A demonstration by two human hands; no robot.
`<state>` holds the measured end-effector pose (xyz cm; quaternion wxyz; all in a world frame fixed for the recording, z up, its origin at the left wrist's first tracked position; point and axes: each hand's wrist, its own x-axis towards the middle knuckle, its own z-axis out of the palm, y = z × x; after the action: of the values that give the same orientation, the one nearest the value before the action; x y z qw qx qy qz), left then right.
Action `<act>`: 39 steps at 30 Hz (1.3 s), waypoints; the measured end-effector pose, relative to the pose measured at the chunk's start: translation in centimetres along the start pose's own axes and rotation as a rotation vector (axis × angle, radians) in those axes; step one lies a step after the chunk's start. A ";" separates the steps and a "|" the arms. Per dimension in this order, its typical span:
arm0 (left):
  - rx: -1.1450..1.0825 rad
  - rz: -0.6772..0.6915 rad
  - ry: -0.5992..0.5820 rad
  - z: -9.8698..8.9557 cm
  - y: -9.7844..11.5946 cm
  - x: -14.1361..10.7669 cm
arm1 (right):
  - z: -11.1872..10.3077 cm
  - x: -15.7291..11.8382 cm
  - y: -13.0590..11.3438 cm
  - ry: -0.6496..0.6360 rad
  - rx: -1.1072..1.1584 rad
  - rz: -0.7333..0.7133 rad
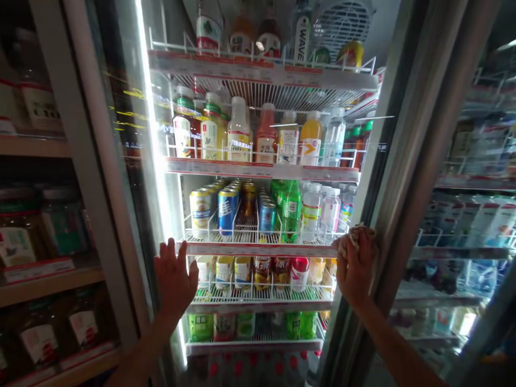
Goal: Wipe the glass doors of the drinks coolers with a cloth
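A lit drinks fridge with a glass front fills the middle of the view. My right hand (pixel 355 269) grips a crumpled, light-coloured cloth (pixel 358 236) near the right side of the fridge, beside the metal door frame (pixel 415 161). On the left, my left hand (pixel 173 274) is raised with its fingers spread and nothing in it. It is near the bright light strip (pixel 155 140) at the fridge's left edge; whether it touches the glass I cannot tell. Between my hands runs a shelf edge with price labels (pixel 258 249).
Wire shelves hold juice bottles (pixel 266 134), beer cans (pixel 228 209) and green soda bottles (pixel 291 209). A round fan grille (pixel 342 21) sits at the top. Wooden shelves with bottles (pixel 52 279) stand left. Another fridge section (pixel 463 215) is at right.
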<state>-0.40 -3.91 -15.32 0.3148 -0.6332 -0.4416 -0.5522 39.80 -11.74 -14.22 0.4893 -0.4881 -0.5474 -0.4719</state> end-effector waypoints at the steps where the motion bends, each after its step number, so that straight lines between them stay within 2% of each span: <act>1: 0.000 0.002 -0.001 -0.1 0.0 0.0 | 0.0 -0.5 -0.4 -0.018 0.005 -0.012; 3: 0.004 0.017 -0.009 -0.3 -0.1 0.1 | -0.2 -1.8 -1.0 -0.065 0.011 -0.054; 5: 0.002 0.039 -0.020 -0.7 -0.2 0.3 | -0.2 -1.9 -1.1 -0.090 0.019 -0.081; 10: -0.019 0.030 0.010 -1.2 0.3 1.6 | 0.5 3.7 -0.4 0.058 0.042 -0.011; 12: -0.034 0.054 0.042 -1.1 0.9 2.7 | 0.6 4.7 -0.5 0.094 0.052 -0.002; 16: -0.050 0.097 0.077 -0.4 2.2 5.8 | 0.5 3.1 -1.0 0.019 0.049 -0.048; 18: -0.042 0.097 0.078 0.0 2.6 7.5 | 0.5 3.3 -0.8 0.024 0.045 -0.081; 22: -0.018 0.097 0.134 1.1 2.9 9.5 | 1.5 7.9 -1.1 0.188 0.051 0.002; 24: -0.002 0.093 0.149 1.5 2.9 9.7 | 2.0 10.0 -2.6 0.211 0.071 0.005; 27: 0.007 0.094 0.151 1.8 2.6 9.4 | 2.4 10.7 -5.1 0.083 0.133 -0.151; 29: 0.009 0.101 0.152 1.7 2.5 9.3 | 2.4 10.6 -5.5 0.032 0.161 -0.194; 30: 0.012 0.106 0.156 1.7 2.4 9.3 | 2.4 10.7 -5.2 0.051 0.164 -0.168; 33: 0.027 0.123 0.165 1.5 2.5 9.5 | 2.6 11.8 -3.6 0.240 0.146 -0.004; 35: 0.038 0.130 0.174 1.4 2.6 9.6 | 2.8 12.5 -3.5 0.309 0.133 0.051; 37: 0.046 0.132 0.178 1.3 2.6 9.7 | 3.1 12.6 -4.7 0.268 0.145 0.015; 39: 0.050 0.127 0.176 1.3 2.6 9.7 | 3.1 12.3 -5.9 0.174 0.184 -0.085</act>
<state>2.54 -1.74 -5.83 0.4025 -0.6010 -0.3847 -0.5735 33.11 -8.19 -2.46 0.5571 -0.3746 -0.5641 -0.4808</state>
